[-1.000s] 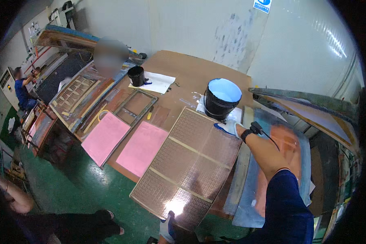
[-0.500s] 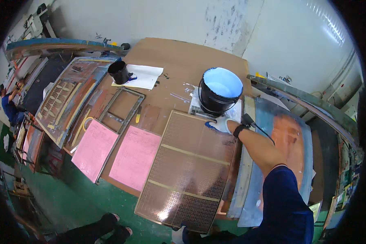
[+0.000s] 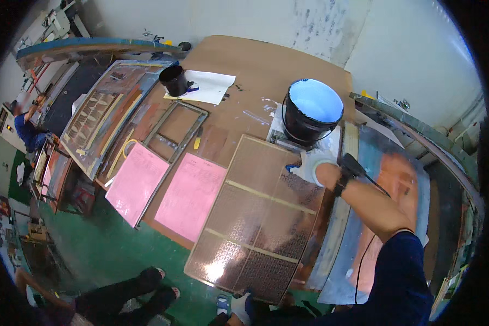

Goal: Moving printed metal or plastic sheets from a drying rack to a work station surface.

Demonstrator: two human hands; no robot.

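A large rectangular panel (image 3: pixel 244 209), copper-brown with a fine pattern and pale strips across it, lies tilted, its near end past the table edge. My right hand (image 3: pixel 311 166), in a white glove with blue fingertips, grips its far right corner, fingers bent over the surface. Against the panel's near edge is my left hand (image 3: pixel 241 307), gloved alike and partly hidden; it holds that edge. A black bucket (image 3: pixel 304 122) with a pale blue inside stands just beyond my right hand. Around my right wrist is a black band (image 3: pixel 341 185) with a dark corded piece.
Two pink sheets (image 3: pixel 192 195) and a metal frame (image 3: pixel 171 130) lie left of the panel on the brown table (image 3: pixel 255 60). A small black pot (image 3: pixel 174 81) stands on white paper. Blue-edged boards (image 3: pixel 391 201) lie right. A person's legs (image 3: pixel 127 290) show lower left; another person (image 3: pixel 24 130) works far left.
The view has shifted, so the table and panel sit further right and higher. My right hand has drawn slightly nearer along the panel, its fingers more bent. More of the nearby person shows.
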